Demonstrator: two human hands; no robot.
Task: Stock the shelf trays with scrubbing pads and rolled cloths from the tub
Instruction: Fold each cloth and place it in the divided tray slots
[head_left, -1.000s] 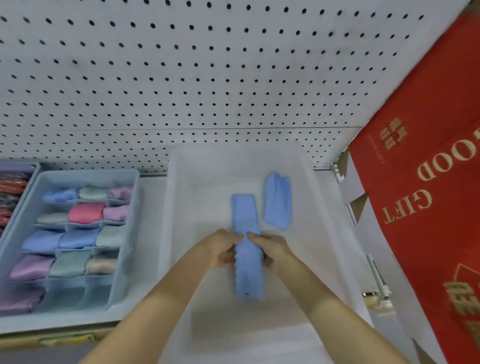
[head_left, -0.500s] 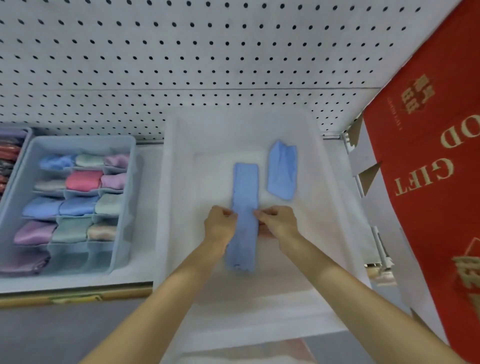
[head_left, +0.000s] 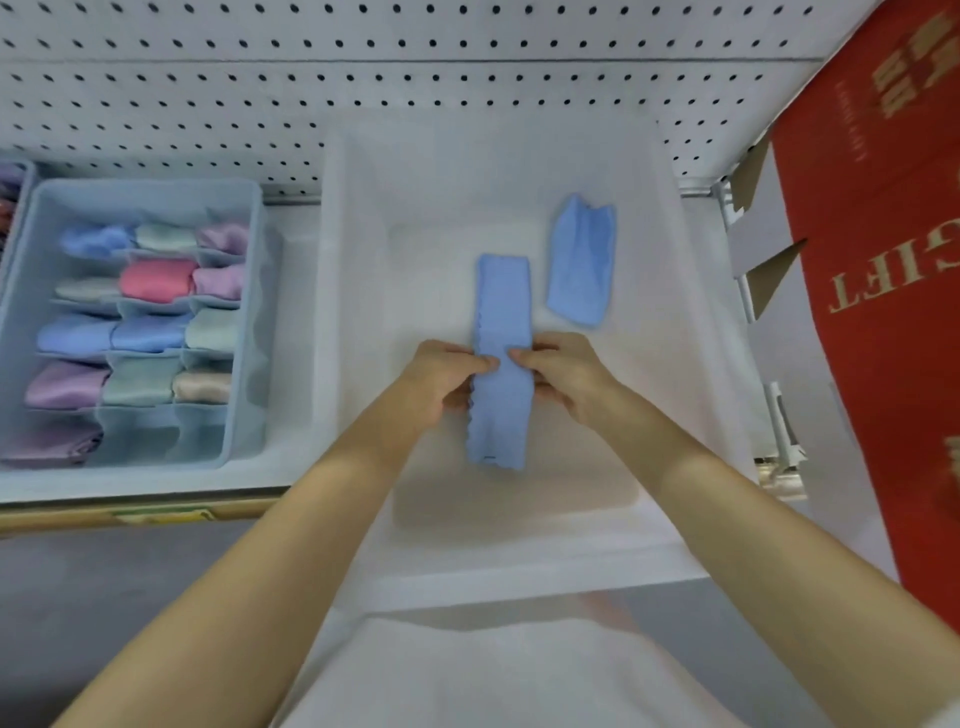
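Two bare hands meet over a long folded blue cloth (head_left: 501, 358) lying lengthwise in a white translucent tub (head_left: 717, 332). The left hand (head_left: 441, 382) and right hand (head_left: 566, 376) pinch the cloth's opposite edges near its middle. A second, shorter blue cloth (head_left: 582, 262) lies just beside it. Left of the tub, a pale blue divided tray (head_left: 249, 332) holds pastel rolled cloths (head_left: 156, 278); its nearest compartments look empty, though blur makes this uncertain.

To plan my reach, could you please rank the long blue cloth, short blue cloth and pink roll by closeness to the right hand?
1. Long blue cloth, pinched by the right hand.
2. Short blue cloth, just beyond.
3. Pink roll, in the left tray.
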